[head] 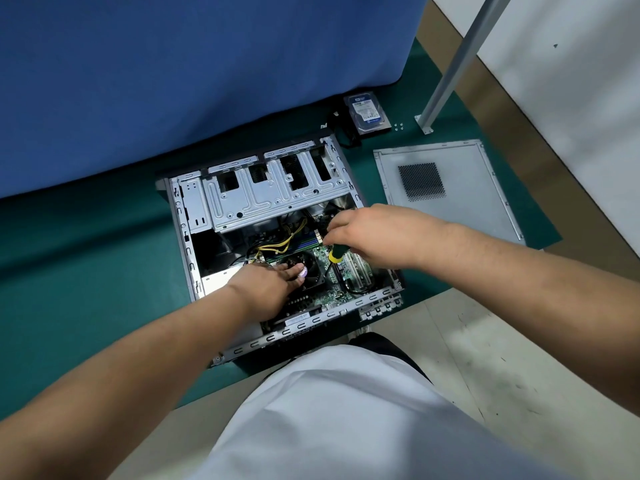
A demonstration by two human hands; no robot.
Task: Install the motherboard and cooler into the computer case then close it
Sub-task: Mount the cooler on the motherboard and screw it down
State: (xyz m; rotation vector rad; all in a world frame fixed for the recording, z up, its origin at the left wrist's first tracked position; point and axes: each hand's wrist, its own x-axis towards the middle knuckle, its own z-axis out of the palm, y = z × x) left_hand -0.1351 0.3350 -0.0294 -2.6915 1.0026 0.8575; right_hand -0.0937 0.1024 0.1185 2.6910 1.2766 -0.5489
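Head view, hard drive, label unreadable

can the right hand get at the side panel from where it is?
Probably yes. The right hand grips the screwdriver over the case; the side panel lies flat on the mat beside it, nothing between, though the screwdriver occupies the hand.

Screwdriver tip lost among the motherboard parts; upper handle buried inside the right hand. Cooler partly covered by the left hand at frame centre. Hard drive label at upper right too small to read. Tiny screws beside it barely resolved. Metal post cut off by the top edge.
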